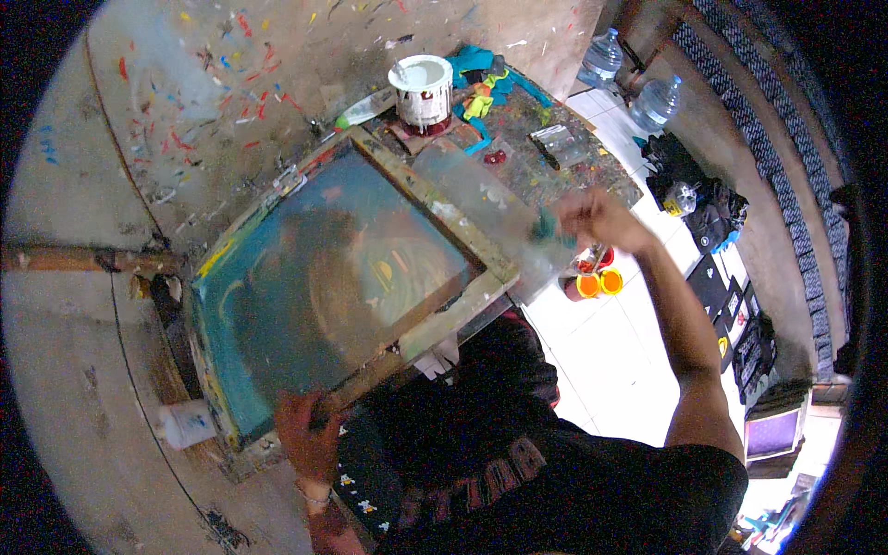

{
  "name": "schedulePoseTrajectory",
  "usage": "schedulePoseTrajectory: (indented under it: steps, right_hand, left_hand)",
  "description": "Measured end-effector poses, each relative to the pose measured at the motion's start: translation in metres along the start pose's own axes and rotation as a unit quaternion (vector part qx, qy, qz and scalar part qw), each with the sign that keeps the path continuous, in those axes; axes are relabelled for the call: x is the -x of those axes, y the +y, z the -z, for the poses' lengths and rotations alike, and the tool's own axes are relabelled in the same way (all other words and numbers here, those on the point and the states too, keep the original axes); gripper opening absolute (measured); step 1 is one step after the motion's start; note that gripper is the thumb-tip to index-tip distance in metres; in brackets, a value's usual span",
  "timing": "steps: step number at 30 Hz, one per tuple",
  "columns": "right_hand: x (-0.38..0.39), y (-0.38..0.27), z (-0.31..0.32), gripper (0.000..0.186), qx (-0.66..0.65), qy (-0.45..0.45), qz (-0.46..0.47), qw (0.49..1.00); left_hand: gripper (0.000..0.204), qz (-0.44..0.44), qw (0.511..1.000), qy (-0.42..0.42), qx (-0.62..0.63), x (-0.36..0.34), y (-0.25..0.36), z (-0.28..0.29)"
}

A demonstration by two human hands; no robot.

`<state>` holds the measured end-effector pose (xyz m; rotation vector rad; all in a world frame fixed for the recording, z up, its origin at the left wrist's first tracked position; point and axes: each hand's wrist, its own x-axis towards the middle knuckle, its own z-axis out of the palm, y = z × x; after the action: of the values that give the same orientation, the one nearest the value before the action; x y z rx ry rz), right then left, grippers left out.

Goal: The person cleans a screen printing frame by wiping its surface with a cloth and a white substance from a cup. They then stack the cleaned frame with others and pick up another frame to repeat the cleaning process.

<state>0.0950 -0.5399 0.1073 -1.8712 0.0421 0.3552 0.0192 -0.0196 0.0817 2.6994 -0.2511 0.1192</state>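
A wooden screen-printing frame (435, 208) with teal-stained mesh lies tilted in front of me. My left hand (310, 430) is closed round its near lower corner; a small dark patch shows by the fingers. To the right of the frame, my right hand (603, 222) is raised with curled fingers, blurred by motion. Beside its fingertips is a teal-green smear (549, 225), whose nature I cannot make out. A cloudy translucent sheet (490, 199) sticks out along the frame's right side, near that hand. Below the frame, dark fabric (504, 370) shows.
A paint-spattered table (592, 176) bears a white paint bucket (424, 97), teal and yellow rags (486, 88) and a clear, dark-edged piece (558, 145). Orange pots (599, 282) are at the right, with water jugs (657, 102) and dark clothes (708, 208) beyond. A spattered wall (213, 102) stands behind.
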Motion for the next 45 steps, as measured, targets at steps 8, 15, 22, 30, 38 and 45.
schedulePoseTrajectory:
  steps: [8,15,22,30,38,45]
  right_hand:
    - [-0.219,0.042,0.141,0.025,0.472,0.153,0.018,0.868]
    - [-0.348,0.044,0.150,0.034,0.498,0.175,0.035,0.849]
    - [-0.439,0.036,0.135,0.042,0.476,0.356,-0.087,0.799]
    - [-0.455,0.038,0.167,0.032,0.473,0.372,-0.101,0.792]
    - [-0.380,-0.095,0.235,0.032,-0.087,0.364,0.132,0.918]
    - [-0.283,-0.209,0.230,0.025,-0.310,0.141,0.277,0.899]
  left_hand:
    - [0.043,0.001,0.999,0.021,0.024,0.005,-0.012,-0.016]
    - [0.030,0.037,0.999,-0.021,0.021,0.007,-0.008,-0.023]
    - [0.033,0.004,0.999,-0.022,0.034,0.024,-0.030,-0.034]
    - [0.046,0.020,0.996,-0.062,0.057,0.036,-0.038,-0.046]
    - [0.058,0.097,0.975,-0.201,0.012,0.029,-0.033,-0.037]
    - [0.035,-0.045,0.999,0.019,-0.016,0.015,-0.026,-0.049]
